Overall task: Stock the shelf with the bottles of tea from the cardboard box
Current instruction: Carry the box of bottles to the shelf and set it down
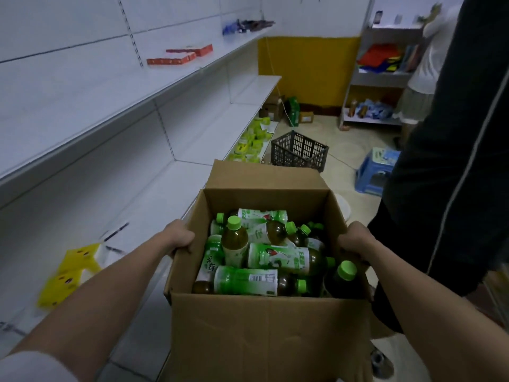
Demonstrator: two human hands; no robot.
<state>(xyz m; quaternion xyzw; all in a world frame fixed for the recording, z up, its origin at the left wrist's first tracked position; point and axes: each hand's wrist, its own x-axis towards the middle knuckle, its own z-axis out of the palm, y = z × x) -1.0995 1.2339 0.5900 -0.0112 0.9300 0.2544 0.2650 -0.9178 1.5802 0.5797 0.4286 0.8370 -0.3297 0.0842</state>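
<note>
An open cardboard box (264, 337) sits in front of me, its flaps up. Inside lie several bottles of tea (278, 257) with green caps and green-and-white labels, most on their sides, a few upright. My left hand (179, 238) grips the box's left wall at the rim. My right hand (355, 239) grips the right wall at the rim. The white shelf (154, 213) runs along the left, its lower board right beside the box.
Yellow packets (68, 274) lie on the lower shelf near my left arm. Red boxes (179, 55) sit on the upper shelf. A black crate (298, 151), a blue stool (374, 173) and green packs stand ahead. A person in dark clothes (446, 161) stands close on the right.
</note>
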